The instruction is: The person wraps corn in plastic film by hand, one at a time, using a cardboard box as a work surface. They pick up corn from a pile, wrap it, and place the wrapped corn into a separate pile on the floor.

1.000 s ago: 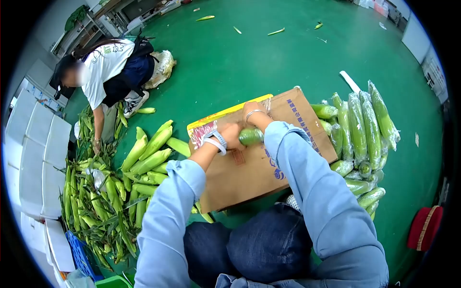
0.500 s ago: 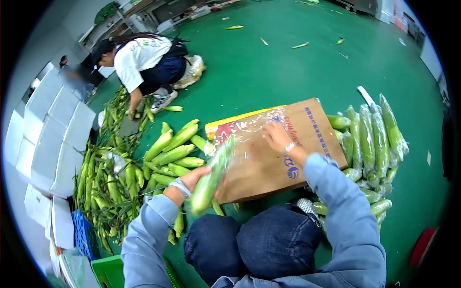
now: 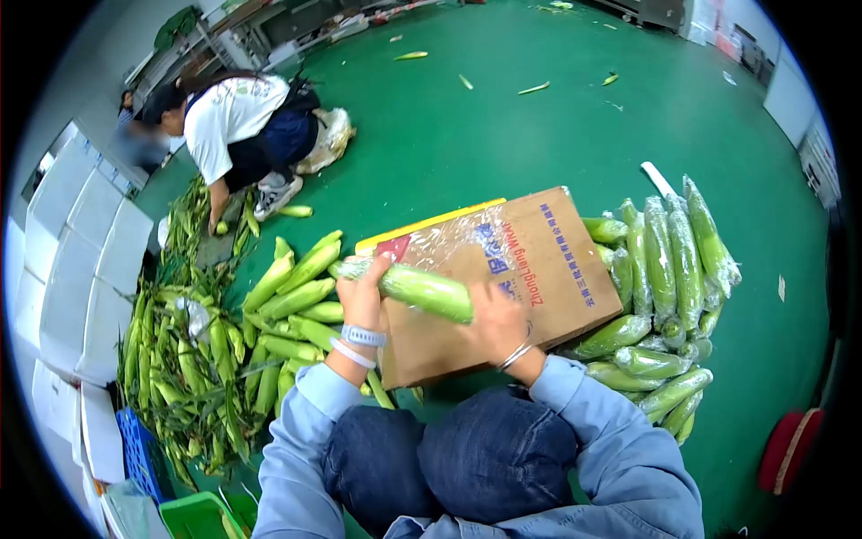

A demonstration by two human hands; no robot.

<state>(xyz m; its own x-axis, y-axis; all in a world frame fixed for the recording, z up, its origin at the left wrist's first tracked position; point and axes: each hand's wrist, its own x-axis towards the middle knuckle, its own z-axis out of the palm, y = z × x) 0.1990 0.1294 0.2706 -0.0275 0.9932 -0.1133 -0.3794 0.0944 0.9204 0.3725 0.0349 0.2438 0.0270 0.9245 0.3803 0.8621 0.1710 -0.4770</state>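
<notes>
My left hand (image 3: pixel 362 301) is closed round one end of a green corn cob (image 3: pixel 426 291) in shiny clear film, held above a cardboard box (image 3: pixel 566 269). At the cob's other end is my right hand (image 3: pixel 499 325), blurred, its fingers curled in against the cob's tip. Clear film (image 3: pixel 458 241) lies over the box's upper left part, beside a yellow edge. Left of the box is a pile of unwrapped corn (image 3: pixel 301 301). Film-wrapped cobs (image 3: pixel 660 256) are stacked on its right side.
Husks and leafy corn (image 3: pixel 184 368) heap at the left, near white boxes (image 3: pixel 67 260), a blue crate (image 3: pixel 139 454) and a green crate (image 3: pixel 199 516). A person (image 3: pixel 238 126) crouches at the upper left. A red object (image 3: pixel 788 452) lies at the right.
The cob has swung from steeply slanted at the left to nearly level over the box. My right hand has left the film on the box and come to the cob's end.
</notes>
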